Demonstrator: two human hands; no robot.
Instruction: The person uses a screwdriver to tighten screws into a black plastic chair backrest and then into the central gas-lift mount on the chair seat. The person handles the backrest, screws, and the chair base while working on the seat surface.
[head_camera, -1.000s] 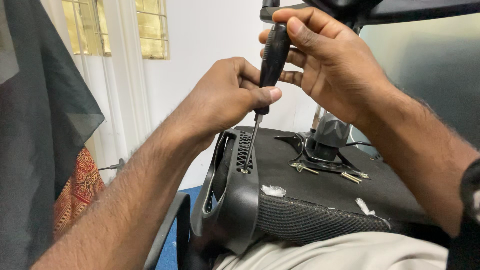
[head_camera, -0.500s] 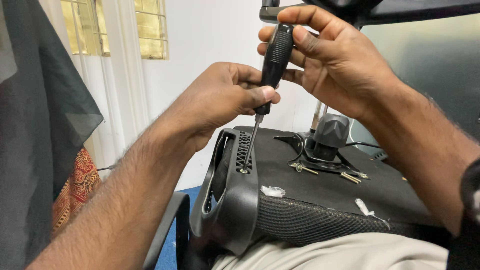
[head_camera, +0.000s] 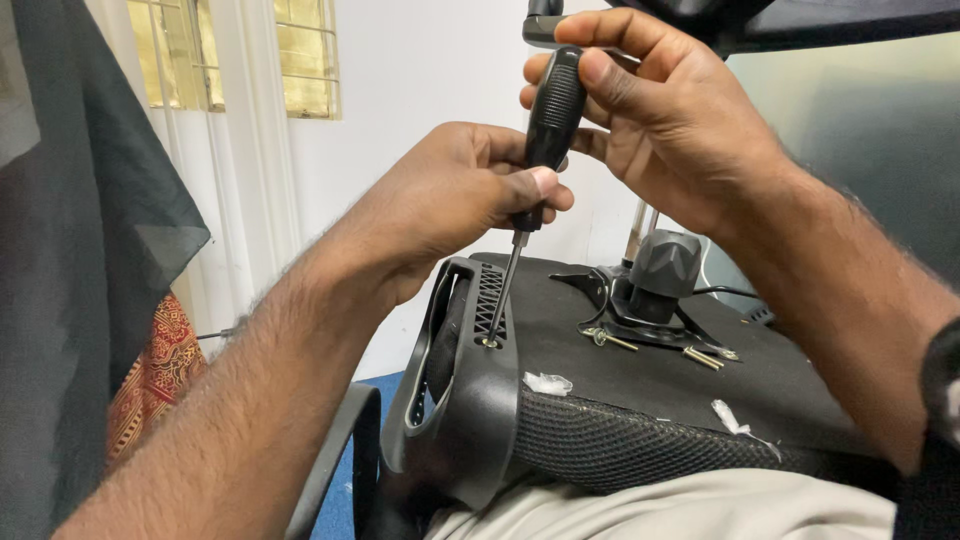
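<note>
My right hand (head_camera: 665, 120) grips the black handle of a screwdriver (head_camera: 545, 130) from the top. My left hand (head_camera: 450, 200) pinches the lower end of the handle, where the metal shaft begins. The shaft slants down and its tip sits on a brass screw (head_camera: 490, 343) in a black plastic bracket (head_camera: 470, 400). That bracket lies on the underside of an upturned black chair seat (head_camera: 640, 390), which rests across my lap. The seat's front edge is covered in black mesh.
Loose brass screws (head_camera: 702, 357) lie on the seat beside the black chair mechanism (head_camera: 662, 275) and its metal column. Two scraps of white paper (head_camera: 547, 382) lie near the mesh edge. A dark cloth (head_camera: 70, 230) hangs at left, a window behind it.
Both hands and the screwdriver stay in place on the screw; the fingers of my right hand have shifted slightly around the handle.
</note>
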